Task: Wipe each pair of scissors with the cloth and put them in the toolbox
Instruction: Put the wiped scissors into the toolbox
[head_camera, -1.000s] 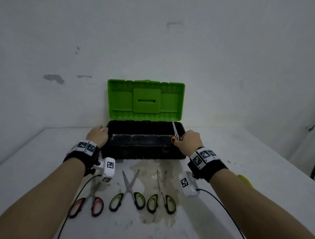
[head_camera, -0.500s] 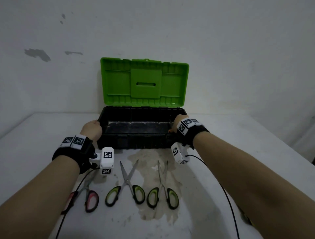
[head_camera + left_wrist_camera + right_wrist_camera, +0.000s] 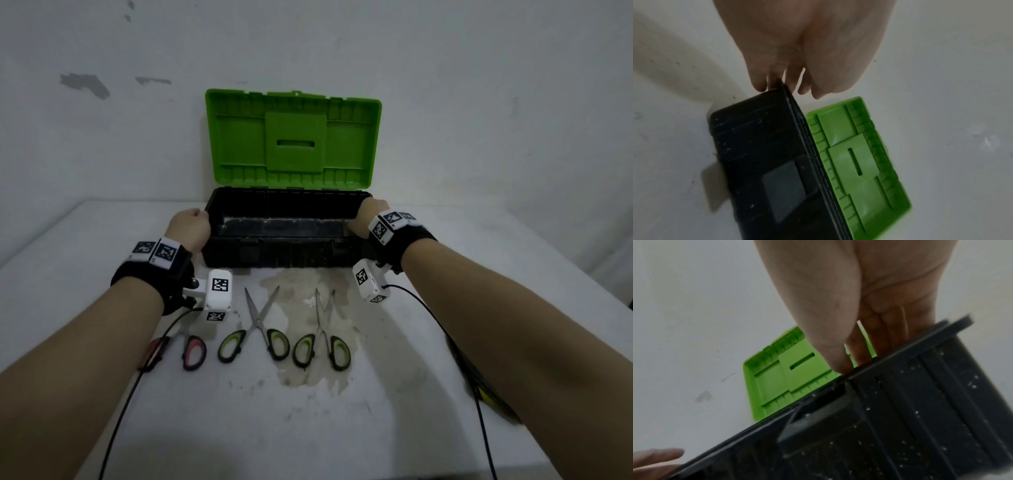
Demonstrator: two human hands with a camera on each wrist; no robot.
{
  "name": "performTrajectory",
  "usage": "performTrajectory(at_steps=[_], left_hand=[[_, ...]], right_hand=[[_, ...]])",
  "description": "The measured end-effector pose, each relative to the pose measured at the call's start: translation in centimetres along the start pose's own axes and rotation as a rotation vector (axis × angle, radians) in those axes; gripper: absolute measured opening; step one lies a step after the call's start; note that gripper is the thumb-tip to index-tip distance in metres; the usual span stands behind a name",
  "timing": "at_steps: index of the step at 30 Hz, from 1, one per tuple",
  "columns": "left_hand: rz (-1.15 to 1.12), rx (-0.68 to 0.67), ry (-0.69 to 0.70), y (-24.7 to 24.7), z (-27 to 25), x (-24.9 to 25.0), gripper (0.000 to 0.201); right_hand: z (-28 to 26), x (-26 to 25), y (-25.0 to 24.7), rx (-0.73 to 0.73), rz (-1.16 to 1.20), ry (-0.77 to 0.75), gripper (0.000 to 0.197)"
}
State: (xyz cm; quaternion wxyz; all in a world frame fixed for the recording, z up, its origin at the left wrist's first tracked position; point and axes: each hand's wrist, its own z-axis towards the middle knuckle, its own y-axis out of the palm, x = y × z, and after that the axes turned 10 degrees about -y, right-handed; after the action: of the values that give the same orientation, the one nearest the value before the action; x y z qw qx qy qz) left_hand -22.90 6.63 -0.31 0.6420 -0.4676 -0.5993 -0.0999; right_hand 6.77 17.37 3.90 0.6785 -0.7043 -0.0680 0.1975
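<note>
while the black toolbox (image 3: 274, 251) stands on the white table (image 3: 342, 428) with its green lid (image 3: 293, 138) raised, the left hand (image 3: 189, 229) curls its fingers over the box's left end rim. the right hand (image 3: 366, 219) reaches down inside the right end; whether it pinches anything, i cannot tell. three pairs of scissors lie near the box: red-handled scissors (image 3: 191, 349), green-handled scissors (image 3: 260, 325) with blades spread, second green-handled scissors (image 3: 323, 337).

1. Forearms: bare, no sleeves.
2. Left wrist strap (image 3: 150, 274): black band, topped with white blocks printed with black square markers.
3. Left wrist camera (image 3: 218, 289): white box, marker on its upper and lower faces; thin black cable (image 3: 118, 404) trailing.
4. Right wrist strap (image 3: 404, 243): same black band, white marker blocks.
5. Right wrist camera (image 3: 370, 282): white, marker-printed, black cable (image 3: 479, 404) attached.
</note>
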Motion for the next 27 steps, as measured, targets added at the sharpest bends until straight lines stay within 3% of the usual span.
performTrajectory(at_steps=[3,5,8,11,14,19,25,27], left_hand=[[0.175,0.128,0.074,0.1,-2.9,0.7,0.044],[0.284,0.147,0.178,0.6,-5.8,1.2,0.045],[0.285,-0.016,0.32,2.4,-11.5,1.1,0.031],[0.35,-0.197,0.32,4.8,-17.0,0.1,0.022],[0.497,-0.286,0.294,6.8,-20.3,-1.4,0.029],[0.817,-0.248,0.302,8.4,-22.6,-2.7,0.037],[1.011,-0.185,0.298,9.1,-22.2,-2.9,0.025],[1.015,-0.184,0.3,9.2,-21.9,-2.8,0.025]], right_hand=[[-2.5,0.2,-0.6,0.165,0.081,0.01,0.024],[-5.8,0.7,-0.9,0.228,0.123,0.001,0.024],[-11.1,2.5,-0.6,0.268,0.184,-0.025,0.023],[-16.4,4.4,0.3,0.271,0.212,0.025,0.024],[-20.6,7.1,1.8,0.212,0.178,0.082,0.027],[-24.3,10.9,4.3,0.169,-0.002,0.217,0.037],[-23.7,12.8,4.5,0.162,0.195,0.359,0.069],[-23.0,13.4,4.3,0.147,0.203,0.391,0.068]])
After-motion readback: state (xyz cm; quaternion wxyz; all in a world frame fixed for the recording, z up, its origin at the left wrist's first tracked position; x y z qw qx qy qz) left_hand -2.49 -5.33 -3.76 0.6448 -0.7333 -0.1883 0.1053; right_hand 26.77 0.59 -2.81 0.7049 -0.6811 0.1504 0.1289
